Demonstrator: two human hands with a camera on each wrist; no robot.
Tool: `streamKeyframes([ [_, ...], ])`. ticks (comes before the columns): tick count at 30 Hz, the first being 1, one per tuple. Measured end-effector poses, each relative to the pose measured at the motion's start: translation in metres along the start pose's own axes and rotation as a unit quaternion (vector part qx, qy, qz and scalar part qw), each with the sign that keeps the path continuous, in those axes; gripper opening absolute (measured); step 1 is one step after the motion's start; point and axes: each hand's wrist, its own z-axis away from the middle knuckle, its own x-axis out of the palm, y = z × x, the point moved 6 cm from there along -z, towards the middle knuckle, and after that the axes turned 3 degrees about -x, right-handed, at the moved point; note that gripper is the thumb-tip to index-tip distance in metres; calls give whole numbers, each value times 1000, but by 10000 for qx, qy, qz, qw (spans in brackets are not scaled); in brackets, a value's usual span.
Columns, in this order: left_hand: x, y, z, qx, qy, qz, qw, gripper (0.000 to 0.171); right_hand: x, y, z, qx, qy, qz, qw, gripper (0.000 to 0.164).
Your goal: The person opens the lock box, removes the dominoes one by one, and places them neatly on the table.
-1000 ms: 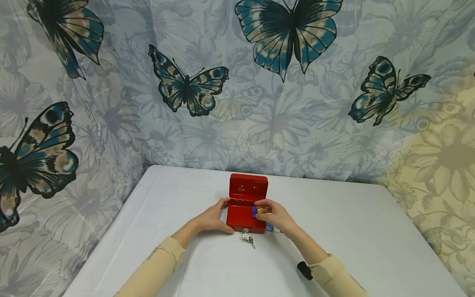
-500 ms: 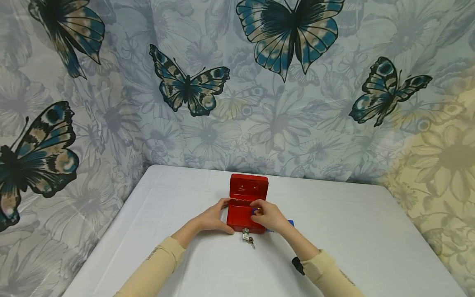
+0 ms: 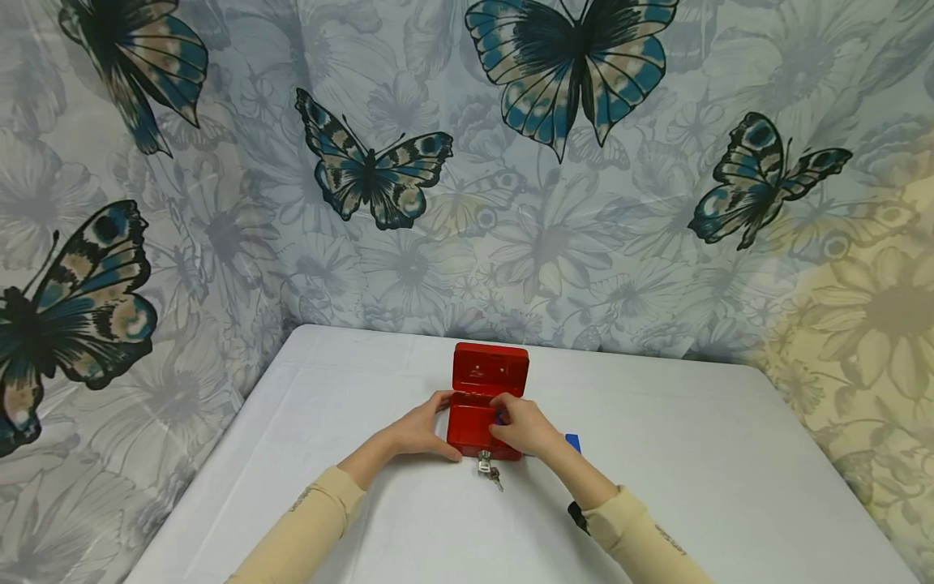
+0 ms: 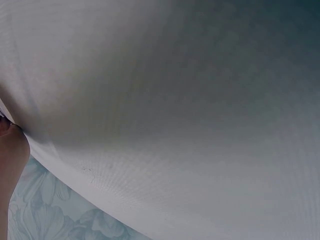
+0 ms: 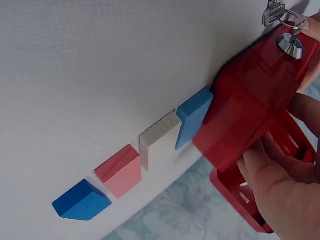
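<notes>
A small red metal cash box [image 3: 467,432] stands on the table with its lid [image 3: 490,361] raised. My left hand [image 3: 417,427] grips its left side, thumb at the front corner and fingers toward the back. The right hand [image 3: 531,426] reaches over the right wall, its fingers curled inside the box. Between finger and thumb shows a bit of a purple block [image 3: 499,419]; the hand hides most of it. Keys [image 3: 494,477] hang from the front lock. In the left wrist view only an edge of the left hand [image 4: 11,160] appears.
Right of the box, wooden blocks stand in a row on the white tablecloth [image 5: 100,90]: light blue [image 5: 194,117], white [image 5: 162,135], pink [image 5: 122,172] and dark blue [image 5: 82,200]. A butterfly-patterned wall [image 3: 547,227] rises behind the table.
My right hand has shifted left, deeper over the box; a yellow piece seen at its fingers is now hidden. The dark blue block has come into view beside the forearm. The left hand stays put.
</notes>
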Motion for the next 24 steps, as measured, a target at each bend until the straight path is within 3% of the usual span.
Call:
streamKeyframes([
  [15, -1, 2, 1, -41, 48, -31, 10000, 100, 5, 0, 0, 36, -128, -130, 9998, 36],
  [24, 0, 0, 0, -123, 21, -62, 9999, 100, 10, -3, 3, -131, -211, -650, 9976, 36],
])
